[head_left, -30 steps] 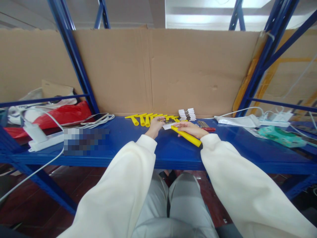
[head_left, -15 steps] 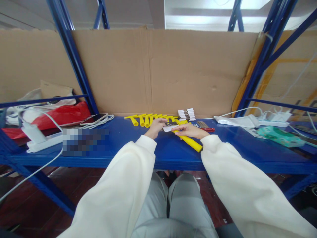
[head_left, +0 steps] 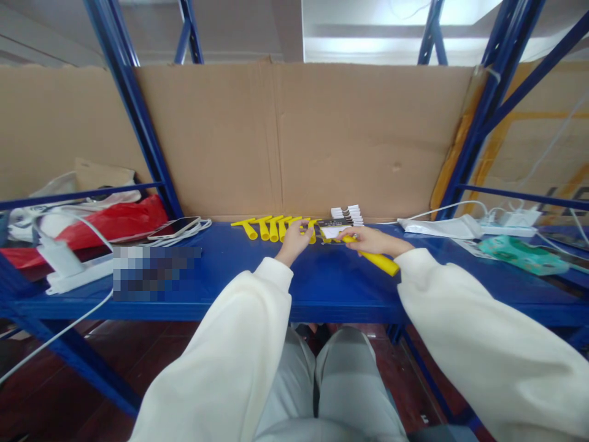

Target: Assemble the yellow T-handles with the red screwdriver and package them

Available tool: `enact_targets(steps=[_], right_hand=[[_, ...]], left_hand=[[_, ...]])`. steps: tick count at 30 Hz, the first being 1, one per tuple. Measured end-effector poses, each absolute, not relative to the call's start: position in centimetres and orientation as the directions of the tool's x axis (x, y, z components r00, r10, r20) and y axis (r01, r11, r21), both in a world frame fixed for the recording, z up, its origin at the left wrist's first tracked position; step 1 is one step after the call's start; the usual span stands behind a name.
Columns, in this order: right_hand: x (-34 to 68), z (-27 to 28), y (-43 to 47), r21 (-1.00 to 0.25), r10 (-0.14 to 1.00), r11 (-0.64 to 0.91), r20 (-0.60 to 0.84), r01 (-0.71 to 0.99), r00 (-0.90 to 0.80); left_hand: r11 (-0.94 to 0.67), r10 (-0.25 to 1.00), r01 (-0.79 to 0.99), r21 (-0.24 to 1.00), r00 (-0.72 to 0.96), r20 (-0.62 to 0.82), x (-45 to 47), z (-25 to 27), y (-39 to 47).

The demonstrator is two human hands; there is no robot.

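Note:
My right hand (head_left: 361, 239) is closed around a yellow T-shaped tool with a round tubular handle (head_left: 380, 263). The handle slants toward me, and a thin shiny edge shows at the tool's far end, left of my fingers. My left hand (head_left: 296, 240) is over the table to the left, its curved fingers apart with nothing visible in them. Between and just beyond the hands lies a black-and-white card (head_left: 335, 231), partly hidden. Several similar yellow T-shaped tools (head_left: 264, 229) lie in a row behind my left hand.
A stack of white-and-black pieces (head_left: 348, 214) stands at the back of the blue table (head_left: 322, 288), before a cardboard panel (head_left: 350, 141). On the left are a phone (head_left: 175, 228), cables and a power strip (head_left: 83, 270). A green packet (head_left: 522, 255) lies right.
My right hand has moved right with the yellow tool, away from my left hand. My left hand has shifted slightly; more of the card and the tool's thin edge now show.

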State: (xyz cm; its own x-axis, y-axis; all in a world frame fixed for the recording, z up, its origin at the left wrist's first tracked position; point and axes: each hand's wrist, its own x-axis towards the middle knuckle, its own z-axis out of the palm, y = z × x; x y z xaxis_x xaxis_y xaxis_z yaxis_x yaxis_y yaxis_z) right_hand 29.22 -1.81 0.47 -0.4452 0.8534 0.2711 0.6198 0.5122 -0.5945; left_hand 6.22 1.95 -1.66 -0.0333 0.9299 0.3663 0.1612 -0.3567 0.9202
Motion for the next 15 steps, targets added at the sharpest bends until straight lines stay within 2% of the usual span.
enact_targets(steps=[4,7,8,10,13,15], right_hand=[[36.0,4.2,-3.0,-0.422,0.897,0.427,0.310,0.800,-0.315],[41.5,7.1,-5.0,-0.284,0.943,0.228,0.302,0.931,-0.139],[43.2,7.9,-5.8,-0.264,0.963,0.154,0.257,0.952,-0.085],[46.2,8.8,-7.3,-0.258,0.976,-0.047,0.194,0.965,0.099],[49.8,8.6,-8.8,-0.238,0.941,-0.262,0.152,0.935,0.302],[51.6,7.8,-9.1,-0.197,0.914,-0.340,0.163,0.919,0.373]], left_hand=[[-0.406,0.903,0.295,0.865,-0.013,0.429,6.1,-1.7,1.9],[-0.451,0.873,0.416,0.790,0.019,0.488,6.0,-1.7,1.8],[-0.455,0.867,0.454,0.766,0.031,0.497,6.0,-1.7,1.8],[-0.454,0.862,0.521,0.723,0.053,0.503,5.9,-1.6,1.7],[-0.453,0.860,0.579,0.678,0.085,0.502,6.1,-1.6,1.8],[-0.459,0.858,0.596,0.659,0.104,0.504,6.4,-1.6,2.0]])
